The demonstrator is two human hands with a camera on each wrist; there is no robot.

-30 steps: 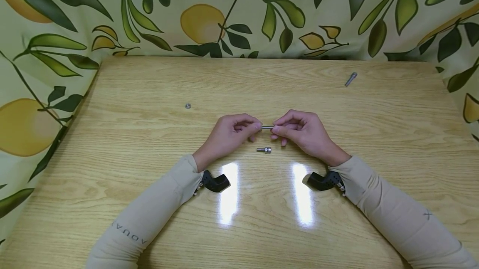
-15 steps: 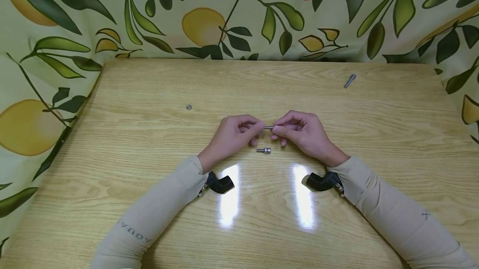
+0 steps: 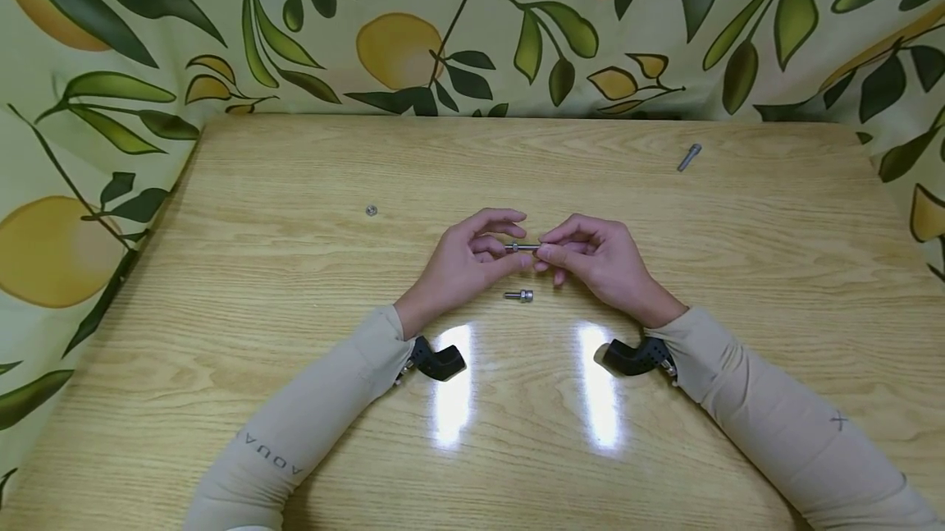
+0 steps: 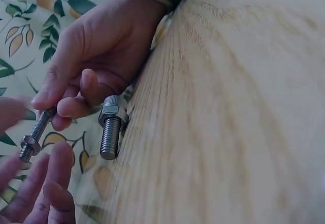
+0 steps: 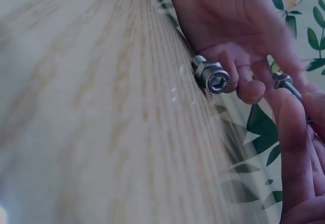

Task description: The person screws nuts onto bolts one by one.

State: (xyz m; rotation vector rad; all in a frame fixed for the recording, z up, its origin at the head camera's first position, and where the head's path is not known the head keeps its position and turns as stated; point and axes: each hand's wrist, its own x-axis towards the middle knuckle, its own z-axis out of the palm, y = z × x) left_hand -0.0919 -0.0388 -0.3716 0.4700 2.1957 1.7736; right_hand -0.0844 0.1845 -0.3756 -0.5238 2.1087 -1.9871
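Note:
Between the thumb and fingers of my right hand (image 3: 598, 260) is a socket-head-looking bolt (image 4: 39, 126), its head end hidden in the grip. A hex nut (image 4: 30, 144) sits on its thread near the free tip. My left hand (image 3: 472, 256) is spread around that tip, thumb below and index finger raised above, not gripping the nut. Just in front of both hands, a shorter socket-head bolt (image 3: 520, 296) lies on the table with a nut up against its head; the right wrist view shows its hex socket.
A loose nut (image 3: 372, 210) lies on the wooden table (image 3: 295, 170) left of the hands. Toward the far right corner lies another bolt (image 3: 690, 157). A leaf-patterned cloth (image 3: 531, 30) hangs behind the table and along its sides.
The left fingers, earlier pinched over the bolt's tip, have spread apart, and the nut on the thread shows now. My left hand has shifted slightly right; the right hand stays nearly still.

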